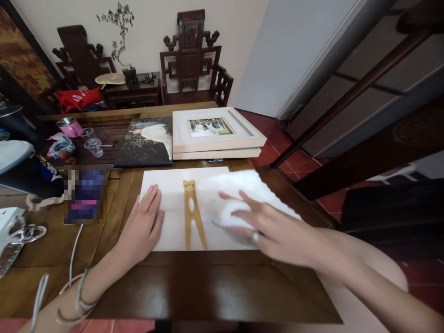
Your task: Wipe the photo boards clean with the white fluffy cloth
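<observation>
A white board (pixel 173 203) lies flat on the wooden table (pixel 194 286) in front of me. A yellow-brown wooden stand piece (pixel 193 213) runs down its middle. My left hand (pixel 143 222) lies flat and open on the board's left part, fingers together and stretched out. My right hand (pixel 267 225) presses a white cloth (pixel 239 194) onto the board's right side, fingers spread over the bunched cloth; a ring sits on one finger. The hand is slightly blurred by motion.
Two stacked light wooden photo frames (pixel 217 134) and a dark photo print (pixel 147 141) lie behind the board. Cups (pixel 90 141), a pink mug (pixel 68 126) and clutter fill the left side. A white cable (pixel 74 252) crosses the table. Dark carved chairs (pixel 192 60) stand behind.
</observation>
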Action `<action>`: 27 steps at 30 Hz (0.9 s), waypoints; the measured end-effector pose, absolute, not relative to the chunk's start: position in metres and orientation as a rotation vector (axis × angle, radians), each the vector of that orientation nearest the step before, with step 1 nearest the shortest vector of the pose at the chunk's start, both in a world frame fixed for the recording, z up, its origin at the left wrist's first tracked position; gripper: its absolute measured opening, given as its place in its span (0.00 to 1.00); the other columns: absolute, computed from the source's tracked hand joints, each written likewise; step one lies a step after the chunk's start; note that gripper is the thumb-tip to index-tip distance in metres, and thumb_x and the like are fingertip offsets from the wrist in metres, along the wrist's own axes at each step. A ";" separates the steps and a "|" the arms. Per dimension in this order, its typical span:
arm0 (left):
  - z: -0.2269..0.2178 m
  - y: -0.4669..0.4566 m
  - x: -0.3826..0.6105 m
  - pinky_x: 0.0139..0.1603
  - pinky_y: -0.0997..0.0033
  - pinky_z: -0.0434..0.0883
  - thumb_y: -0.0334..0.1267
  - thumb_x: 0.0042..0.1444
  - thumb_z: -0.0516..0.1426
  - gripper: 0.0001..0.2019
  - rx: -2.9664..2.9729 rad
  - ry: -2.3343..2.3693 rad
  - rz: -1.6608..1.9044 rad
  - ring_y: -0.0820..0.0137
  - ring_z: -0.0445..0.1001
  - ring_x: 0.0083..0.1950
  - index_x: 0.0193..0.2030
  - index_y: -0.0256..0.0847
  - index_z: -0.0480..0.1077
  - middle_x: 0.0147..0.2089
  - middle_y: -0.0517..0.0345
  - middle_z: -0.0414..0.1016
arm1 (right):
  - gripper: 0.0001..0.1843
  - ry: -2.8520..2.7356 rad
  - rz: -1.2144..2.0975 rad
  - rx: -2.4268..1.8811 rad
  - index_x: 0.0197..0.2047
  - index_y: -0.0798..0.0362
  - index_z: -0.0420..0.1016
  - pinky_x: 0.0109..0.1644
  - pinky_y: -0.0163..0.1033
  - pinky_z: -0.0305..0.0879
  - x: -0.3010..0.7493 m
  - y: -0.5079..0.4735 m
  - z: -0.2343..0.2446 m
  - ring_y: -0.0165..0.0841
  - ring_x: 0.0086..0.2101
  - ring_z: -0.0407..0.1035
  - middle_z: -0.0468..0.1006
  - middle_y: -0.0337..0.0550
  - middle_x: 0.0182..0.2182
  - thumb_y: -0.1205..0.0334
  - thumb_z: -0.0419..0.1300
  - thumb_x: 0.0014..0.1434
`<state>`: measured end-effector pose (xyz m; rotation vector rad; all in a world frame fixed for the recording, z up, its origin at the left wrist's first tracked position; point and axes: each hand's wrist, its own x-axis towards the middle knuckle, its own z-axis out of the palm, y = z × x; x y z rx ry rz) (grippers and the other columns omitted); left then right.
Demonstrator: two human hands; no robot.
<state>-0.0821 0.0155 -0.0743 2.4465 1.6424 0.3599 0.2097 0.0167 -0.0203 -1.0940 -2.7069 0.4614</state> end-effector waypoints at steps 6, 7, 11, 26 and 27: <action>-0.073 0.015 -0.083 0.71 0.50 0.47 0.40 0.67 0.41 0.26 2.434 1.645 0.348 0.59 0.43 0.73 0.68 0.27 0.51 0.72 0.40 0.48 | 0.14 -2.670 0.266 -1.082 0.41 0.55 0.76 0.63 0.65 0.53 0.198 0.076 -0.044 0.50 0.64 0.50 0.72 0.55 0.57 0.65 0.48 0.65; -0.073 0.015 -0.083 0.71 0.50 0.47 0.40 0.67 0.41 0.26 2.434 1.646 0.349 0.60 0.43 0.73 0.68 0.27 0.51 0.72 0.40 0.48 | 0.14 -2.675 0.227 -1.068 0.40 0.56 0.76 0.64 0.67 0.50 0.198 0.071 -0.049 0.51 0.65 0.48 0.69 0.57 0.59 0.65 0.49 0.64; -0.074 0.015 -0.083 0.71 0.49 0.48 0.40 0.67 0.41 0.26 2.439 1.644 0.357 0.60 0.44 0.73 0.68 0.27 0.51 0.72 0.40 0.48 | 0.12 -2.674 0.209 -1.002 0.29 0.56 0.77 0.65 0.71 0.41 0.201 0.013 -0.057 0.52 0.66 0.42 0.59 0.57 0.65 0.73 0.52 0.55; -0.073 0.015 -0.083 0.70 0.46 0.49 0.40 0.67 0.41 0.25 2.448 1.624 0.385 0.58 0.45 0.73 0.68 0.32 0.51 0.72 0.40 0.49 | 0.14 -2.779 0.205 -1.003 0.40 0.60 0.78 0.63 0.69 0.49 0.202 0.050 -0.048 0.53 0.65 0.46 0.61 0.63 0.63 0.68 0.51 0.61; -0.073 0.015 -0.083 0.70 0.46 0.49 0.40 0.67 0.42 0.25 2.444 1.624 0.388 0.58 0.45 0.73 0.68 0.32 0.51 0.72 0.40 0.49 | 0.15 -2.771 0.170 -1.008 0.41 0.60 0.78 0.62 0.70 0.49 0.200 0.060 -0.050 0.54 0.65 0.46 0.61 0.64 0.63 0.67 0.50 0.62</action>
